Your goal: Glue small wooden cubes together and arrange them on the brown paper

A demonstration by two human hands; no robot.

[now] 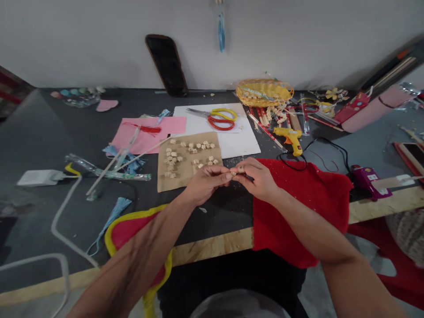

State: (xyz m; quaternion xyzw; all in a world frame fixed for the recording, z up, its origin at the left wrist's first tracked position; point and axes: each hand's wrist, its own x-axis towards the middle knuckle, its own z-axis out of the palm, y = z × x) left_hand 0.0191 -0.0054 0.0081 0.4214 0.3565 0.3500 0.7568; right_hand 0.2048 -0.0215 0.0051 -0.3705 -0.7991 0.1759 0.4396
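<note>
My left hand point(208, 183) and my right hand point(257, 178) meet above the dark table point(66, 132), fingertips pinched together on a small pale bead-like piece point(234, 172). Just beyond them lies a brown card point(165, 179) scattered with several small pale flower-shaped pieces point(172, 157). A red felt cloth point(298, 207) lies under my right forearm and hangs over the table's wooden edge. What else the fingers hold is too small to make out.
Red and yellow scissors point(218, 118) lie on a white sheet point(241, 141). A yellow glue gun point(290, 138), a yellow basket point(265, 92), a pink paper point(145, 132), sticks, a purple device point(366, 177) and a white adapter point(39, 177) with cable surround the work spot.
</note>
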